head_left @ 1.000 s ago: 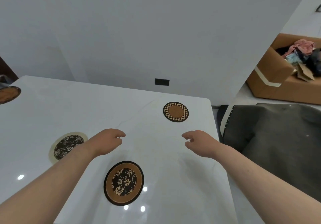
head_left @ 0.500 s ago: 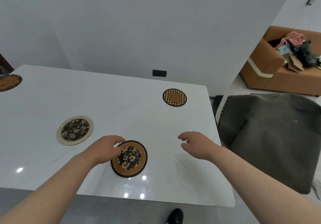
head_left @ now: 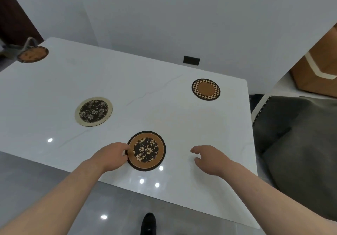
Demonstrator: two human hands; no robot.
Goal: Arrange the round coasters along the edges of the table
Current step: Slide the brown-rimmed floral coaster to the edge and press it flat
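On the white table [head_left: 54, 89], a brown coaster with a dark floral centre [head_left: 146, 151] lies flat near the front edge. My left hand [head_left: 111, 155] has its curled fingers on the coaster's left rim and pinches it. My right hand [head_left: 209, 159] hovers to the coaster's right, loosely curled, holding nothing. A cream-rimmed floral coaster [head_left: 93, 111] lies at mid-left. A checker-rimmed coaster [head_left: 206, 89] sits near the far right corner. A plain brown coaster [head_left: 33, 54] is at the far left corner.
A grey upholstered chair [head_left: 295, 134] stands close against the table's right side. A brown box [head_left: 313, 70] sits behind it. The white wall with a black socket [head_left: 191, 60] runs along the table's far edge. My shoe [head_left: 148, 223] shows on the grey floor.
My left hand has come down from above the table to the brown floral coaster's left rim. The view has stepped back, showing the table's front edge. My right hand stays hovering.
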